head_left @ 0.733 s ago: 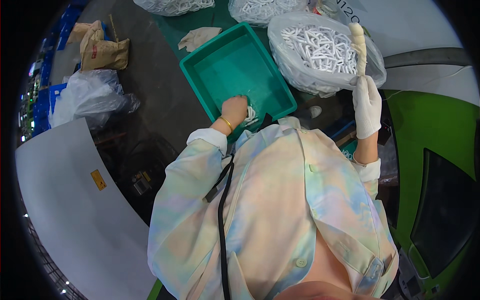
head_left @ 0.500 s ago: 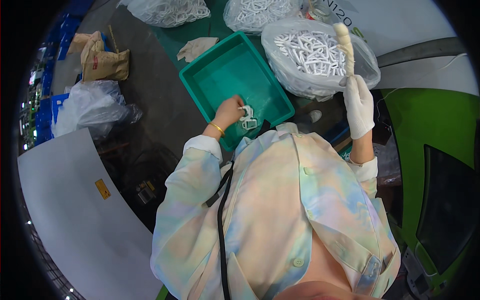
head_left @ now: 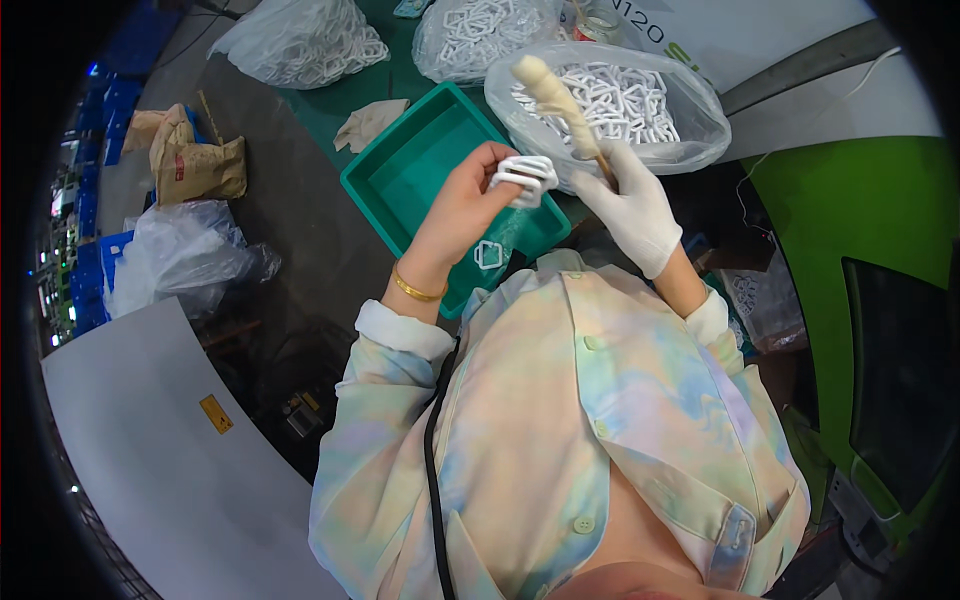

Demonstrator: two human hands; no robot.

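Note:
Bare, with a gold bracelet at the wrist, my left hand (head_left: 460,205) is closed on a small stack of white plastic buckle frames (head_left: 525,180), raised over the green tray (head_left: 400,190). One more white buckle frame (head_left: 489,255) lies on the tray's floor near the front. My right hand (head_left: 635,215), in a white knit glove, grips the thin wooden handle of a stick wrapped in cream padding (head_left: 550,92). The padded end points up and to the left, in front of an open clear bag (head_left: 705,135) full of white frames. The stick and the stack are close but apart.
Two more clear bags of white frames, a left one (head_left: 300,40) and a middle one (head_left: 485,35), stand at the back. A beige cloth (head_left: 370,124) lies beside the tray. A brown paper sack (head_left: 200,165) is at left; a green machine panel (head_left: 825,210) is at right.
My left hand has lifted several frames out of the tray, leaving one behind. My right hand has moved left and tilted the padded stick toward the left hand.

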